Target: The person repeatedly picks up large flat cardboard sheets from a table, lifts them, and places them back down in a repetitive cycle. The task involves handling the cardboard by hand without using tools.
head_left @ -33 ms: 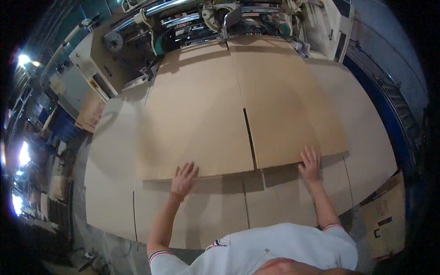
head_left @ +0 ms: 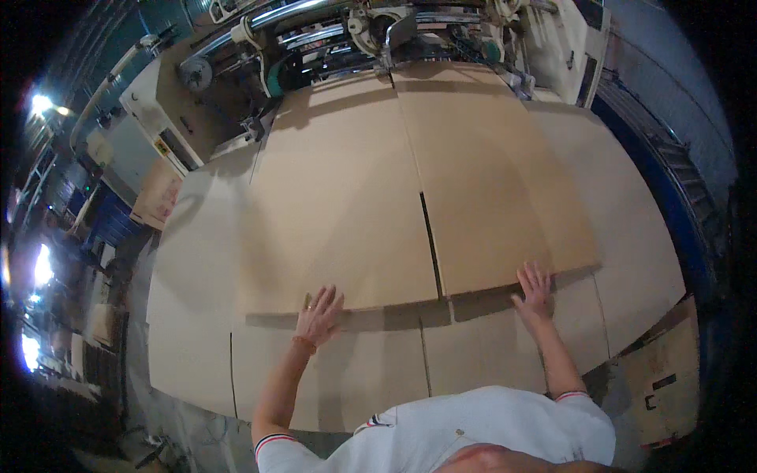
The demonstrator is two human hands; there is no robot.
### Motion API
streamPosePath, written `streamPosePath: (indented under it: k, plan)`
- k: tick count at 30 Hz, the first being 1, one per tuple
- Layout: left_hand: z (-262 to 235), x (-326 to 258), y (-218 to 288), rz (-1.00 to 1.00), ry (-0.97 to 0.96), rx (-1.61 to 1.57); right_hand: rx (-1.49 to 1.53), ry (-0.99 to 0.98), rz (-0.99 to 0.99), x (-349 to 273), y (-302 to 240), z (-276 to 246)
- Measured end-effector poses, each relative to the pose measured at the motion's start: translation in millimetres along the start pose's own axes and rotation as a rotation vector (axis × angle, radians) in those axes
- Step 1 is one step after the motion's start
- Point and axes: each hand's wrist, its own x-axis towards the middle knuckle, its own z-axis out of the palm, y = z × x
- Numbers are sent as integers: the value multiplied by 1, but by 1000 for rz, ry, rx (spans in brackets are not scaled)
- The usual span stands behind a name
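A large slotted cardboard sheet (head_left: 347, 213) lies flat in front of me, its far end at the machine's rollers. A dark slot splits its near half. My left hand (head_left: 319, 313) rests at the sheet's near edge, left of the slot, with fingers spread over the edge. At the same edge on the right, my right hand (head_left: 535, 293) lies with fingers stretched out on the board. Neither hand is wrapped around anything. Underneath, wider pale cardboard sheets (head_left: 197, 292) extend past the top sheet on both sides and toward me.
A machine with metal rollers (head_left: 315, 35) spans the far side, flanked by pale housings (head_left: 169, 118). Along the right runs a blue rail (head_left: 658, 165). A cardboard piece with a cut-out (head_left: 662, 394) stands at the lower right. Grey floor (head_left: 189, 422) shows at the lower left.
Both hands sit very slightly lower in the picture, along with the sheet's near edge. Otherwise the scene looks the same.
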Motion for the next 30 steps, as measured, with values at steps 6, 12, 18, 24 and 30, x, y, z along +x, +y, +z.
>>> streamPosePath:
  k: [6, 12, 18, 24, 30]
  plan:
    - [20, 12, -37, 97, -107, 139, -46, -28, -52, 11, 43, 30]
    - [-9, 19, -50, 411, 323, 238, -233, 73, -373, 31, 71, 29]
    - [-37, 48, -66, 400, 403, 252, -409, 520, -333, 80, 75, 2]
    - [-6, 79, -57, 340, 504, 298, -369, 508, -405, 111, 91, 17]
    - [13, 155, -93, 271, 563, 279, -349, 570, -441, 185, 127, 77]
